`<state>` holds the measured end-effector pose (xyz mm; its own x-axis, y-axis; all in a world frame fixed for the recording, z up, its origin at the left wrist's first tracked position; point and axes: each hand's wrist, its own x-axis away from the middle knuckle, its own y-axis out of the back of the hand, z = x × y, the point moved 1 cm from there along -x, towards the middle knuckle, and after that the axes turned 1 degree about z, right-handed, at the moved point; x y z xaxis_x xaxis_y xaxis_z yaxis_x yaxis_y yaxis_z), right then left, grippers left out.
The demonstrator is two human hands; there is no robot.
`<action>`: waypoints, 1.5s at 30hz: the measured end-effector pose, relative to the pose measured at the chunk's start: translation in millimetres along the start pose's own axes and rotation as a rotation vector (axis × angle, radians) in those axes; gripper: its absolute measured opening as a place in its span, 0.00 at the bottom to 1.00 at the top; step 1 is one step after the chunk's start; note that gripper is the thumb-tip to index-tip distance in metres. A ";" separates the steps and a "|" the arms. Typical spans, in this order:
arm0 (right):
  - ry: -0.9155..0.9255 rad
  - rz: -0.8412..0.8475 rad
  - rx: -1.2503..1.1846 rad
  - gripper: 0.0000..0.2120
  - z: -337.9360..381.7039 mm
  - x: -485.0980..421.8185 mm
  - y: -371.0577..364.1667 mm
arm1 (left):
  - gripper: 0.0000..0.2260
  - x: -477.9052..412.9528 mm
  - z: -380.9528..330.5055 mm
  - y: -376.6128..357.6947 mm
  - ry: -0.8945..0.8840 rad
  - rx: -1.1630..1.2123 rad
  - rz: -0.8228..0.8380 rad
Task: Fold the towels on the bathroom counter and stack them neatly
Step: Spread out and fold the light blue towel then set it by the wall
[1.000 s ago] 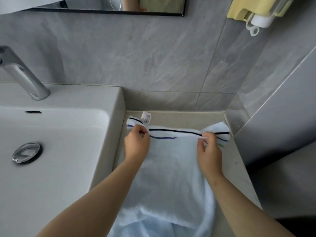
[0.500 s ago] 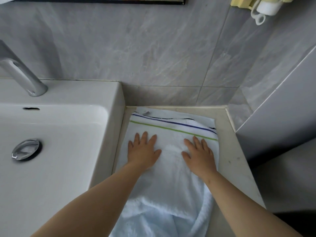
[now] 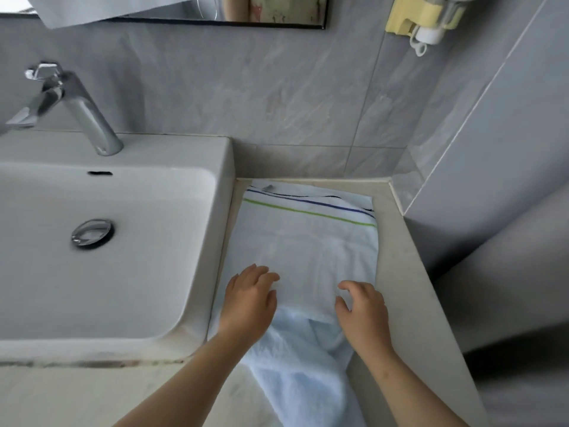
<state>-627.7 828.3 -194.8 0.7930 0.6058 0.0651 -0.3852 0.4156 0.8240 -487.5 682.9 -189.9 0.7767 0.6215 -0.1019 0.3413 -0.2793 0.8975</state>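
Observation:
A pale blue towel (image 3: 311, 241) with green, blue and black stripes near its far edge lies flat on the beige counter (image 3: 397, 272) right of the sink. Its near part hangs rumpled over the counter's front edge. My left hand (image 3: 251, 298) rests on the towel's near left part, fingers loosely bent. My right hand (image 3: 363, 306) rests on the near right part, fingers curled down onto the cloth, close to the towel's right edge. Neither hand visibly grips a fold.
A white sink basin (image 3: 101, 241) with a chrome drain (image 3: 92, 233) and tap (image 3: 77, 109) borders the towel on the left. Grey tiled walls (image 3: 277, 103) close the back and right. A yellow dispenser (image 3: 428, 16) hangs on the wall above.
A second ago both hands pinched the towel's striped far edge; they laid it down, pressed flat on the cloth, then slid back toward me to its near part.

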 end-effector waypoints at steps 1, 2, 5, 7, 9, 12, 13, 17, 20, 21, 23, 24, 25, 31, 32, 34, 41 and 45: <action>-0.008 -0.009 0.009 0.13 -2.6 7.6 0.6 | 0.15 8.9 0.5 1.5 0.015 -0.003 -0.012; -0.019 -0.020 0.008 0.13 -4.1 17.4 2.4 | 0.16 19.6 1.6 2.2 0.038 -0.012 -0.013; -0.151 -0.015 -0.125 0.11 -7.8 43.4 6.6 | 0.17 48.4 5.4 -0.7 0.131 0.021 -0.008; -0.271 0.035 -0.233 0.13 -9.5 60.6 4.9 | 0.17 64.9 7.2 -0.9 0.248 0.092 -0.013; -0.368 0.111 -0.318 0.14 -10.2 76.7 -0.5 | 0.21 80.0 7.7 1.5 0.429 0.300 -0.019; -0.475 0.182 -0.431 0.10 -6.4 100.0 -8.5 | 0.23 105.9 0.9 6.7 0.676 0.620 -0.103; -0.494 0.194 -0.474 0.09 -7.1 105.2 -12.0 | 0.22 113.4 -0.7 5.9 0.775 0.728 -0.113; -0.581 0.311 -0.806 0.12 -0.1 114.4 -12.6 | 0.05 119.0 -0.9 8.5 0.879 1.100 -0.040; -0.634 0.511 -1.035 0.13 13.3 119.0 -6.2 | 0.04 105.5 -0.1 8.2 0.999 1.277 0.074; -0.668 0.552 -1.122 0.14 19.2 121.3 -6.2 | 0.06 103.8 -2.4 9.0 1.035 1.314 0.134; -0.701 0.555 -1.234 0.16 28.6 125.1 -9.6 | 0.07 102.9 -11.4 11.1 1.058 1.355 0.281; -0.689 0.550 -1.248 0.16 31.9 127.2 -12.0 | 0.08 104.4 -15.4 10.5 1.046 1.347 0.357; -0.661 0.550 -1.238 0.15 34.8 129.9 -13.7 | 0.09 107.0 -18.2 8.9 1.021 1.307 0.426; -0.425 0.538 -0.840 0.08 38.7 147.4 -18.0 | 0.09 128.6 -24.3 0.6 0.854 0.937 0.407; -0.402 0.535 -0.804 0.07 38.4 149.4 -16.2 | 0.09 130.7 -25.3 0.5 0.829 0.881 0.367; -0.343 0.543 -0.709 0.06 34.9 154.1 -11.5 | 0.11 135.9 -29.2 2.9 0.774 0.771 0.314; -0.187 0.614 -0.439 0.05 13.2 175.0 -8.0 | 0.11 186.0 -31.6 3.2 0.748 0.675 0.194; -0.250 0.655 -0.426 0.09 14.6 180.8 -21.8 | 0.10 190.5 -39.3 -7.3 0.707 0.607 0.269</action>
<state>-469.0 918.9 -192.7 0.4074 0.6673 0.6234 -0.9130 0.2829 0.2939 -362.8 832.1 -199.0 0.4386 0.7226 0.5343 0.5680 -0.6836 0.4583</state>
